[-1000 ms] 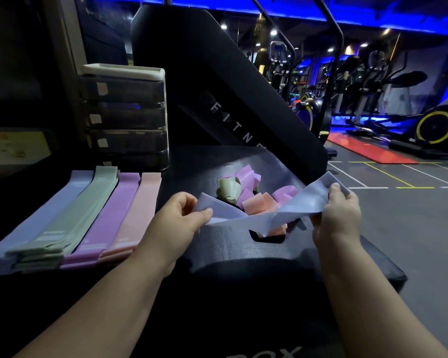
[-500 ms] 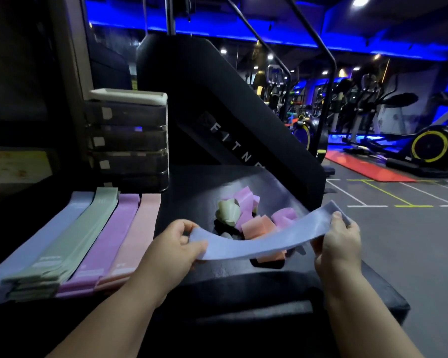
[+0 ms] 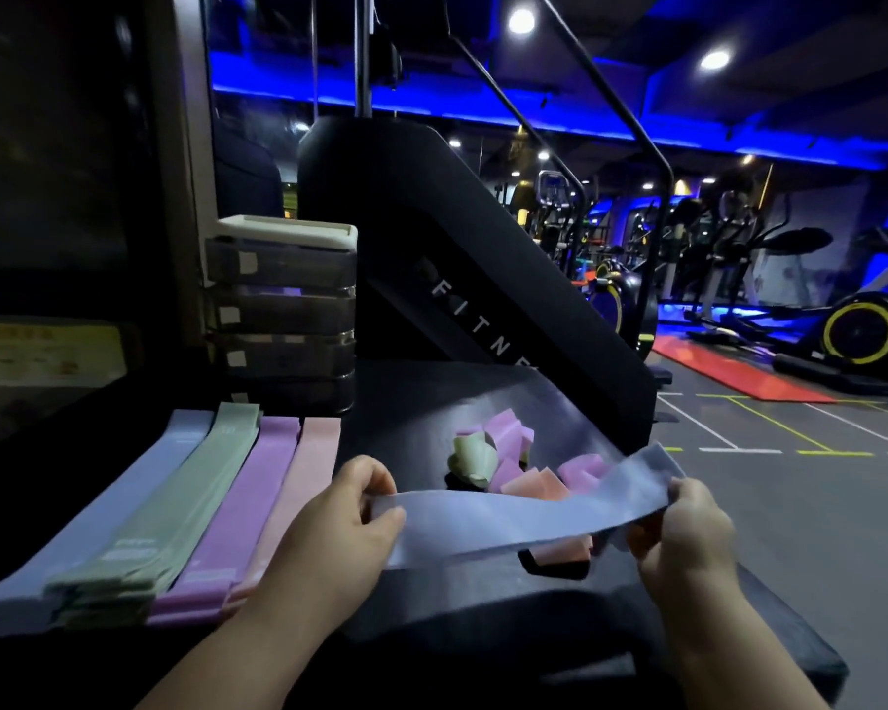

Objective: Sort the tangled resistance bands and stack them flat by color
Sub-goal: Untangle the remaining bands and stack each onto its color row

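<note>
A blue-grey resistance band is stretched flat in the air between my hands. My left hand pinches its left end and my right hand grips its right end. Behind it, on the black padded surface, lies a tangled pile of bands in green, purple and pink, partly hidden by the held band. At the left lie flat stacks by color: a blue-grey stack, a green stack, a purple stack and a pink stack.
A set of clear drawers with a white top stands behind the stacks. A black slanted machine panel rises behind the pile. The gym floor with exercise machines lies to the right, past the surface's edge.
The band went from twisted and folded to flattened and pulled straight between my hands. The view tilted upward, so hands and stacks sit lower in the picture.
</note>
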Demonstrator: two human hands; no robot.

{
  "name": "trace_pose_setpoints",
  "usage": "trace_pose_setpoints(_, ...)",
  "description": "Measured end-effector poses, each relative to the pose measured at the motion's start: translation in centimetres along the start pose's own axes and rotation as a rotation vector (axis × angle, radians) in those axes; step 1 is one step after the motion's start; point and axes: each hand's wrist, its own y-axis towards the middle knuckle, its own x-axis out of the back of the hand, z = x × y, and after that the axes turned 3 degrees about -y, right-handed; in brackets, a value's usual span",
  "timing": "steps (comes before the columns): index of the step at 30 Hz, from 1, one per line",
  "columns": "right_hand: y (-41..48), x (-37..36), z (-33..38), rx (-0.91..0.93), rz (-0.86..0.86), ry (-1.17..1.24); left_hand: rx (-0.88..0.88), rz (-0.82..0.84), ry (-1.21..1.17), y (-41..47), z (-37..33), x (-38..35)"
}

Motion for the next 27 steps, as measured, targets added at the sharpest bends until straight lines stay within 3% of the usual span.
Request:
trace_pose_setpoints(3,-0.2,-0.7,0.2,0.018,0.057,0.049,0.006,0.032,-0.015,-0.1,0.3,1.5)
trace_pose_setpoints(7,-2.1,-2.4,0.5,0.107,0.083,-0.123,0.043,0.080,-0.142,-0.5,1.0,3.3)
trace_pose_setpoints(18,-4.2,-12.7,-0.7,0.363,0.171,-0.417,0.121,-0.035,-0.123,-2.0,2.9,9.9)
trace_pose_setpoints(27,-6.2,-21.9,-3.5,0.348,0.359,-0.528,0.220,-0.084,-0.087,-1.2,6.0,15.3)
